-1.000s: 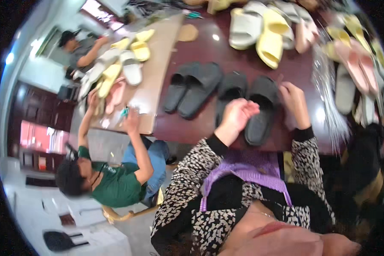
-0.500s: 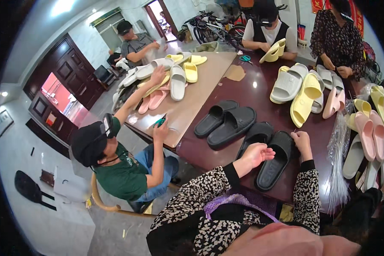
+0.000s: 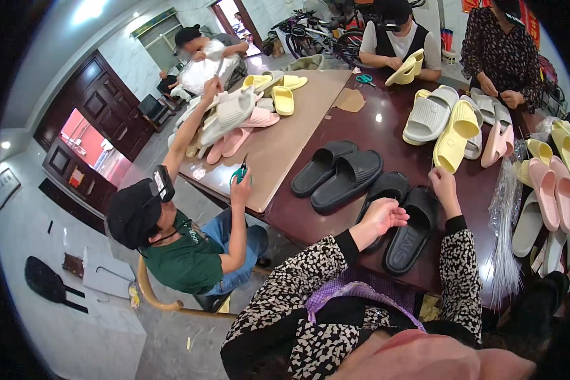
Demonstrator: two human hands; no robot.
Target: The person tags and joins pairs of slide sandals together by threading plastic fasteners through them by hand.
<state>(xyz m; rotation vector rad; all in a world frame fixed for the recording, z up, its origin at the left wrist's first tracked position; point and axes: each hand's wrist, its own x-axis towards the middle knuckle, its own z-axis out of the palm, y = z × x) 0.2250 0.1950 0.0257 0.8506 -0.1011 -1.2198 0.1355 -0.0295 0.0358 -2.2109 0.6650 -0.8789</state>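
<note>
Below my hands lies a black slide slipper (image 3: 411, 237), toe pointing away, with a second black slipper (image 3: 386, 185) against its left side. My left hand (image 3: 380, 218) hovers over the near slipper, palm turned up and fingers loosely stretched; nothing is clearly visible in them. To the right of the slipper's strap, my right hand (image 3: 446, 189) has its fingertips pinched together, and whatever they hold is too thin to make out. Further left sits another pair of black slippers (image 3: 347, 180).
A bundle of thin clear strands (image 3: 503, 234) lies on the dark red table (image 3: 304, 218) at right. Yellow, grey and pink slippers (image 3: 432, 117) stand beyond my right hand. At left, a co-worker in green (image 3: 183, 259) holds scissors (image 3: 239, 172) beside a slipper heap. Other people stand or sit around.
My right hand has moved slightly away from me. The co-worker in green has shifted grey slippers on the heap and raised the scissors. A far person now lifts a white plastic bag.
</note>
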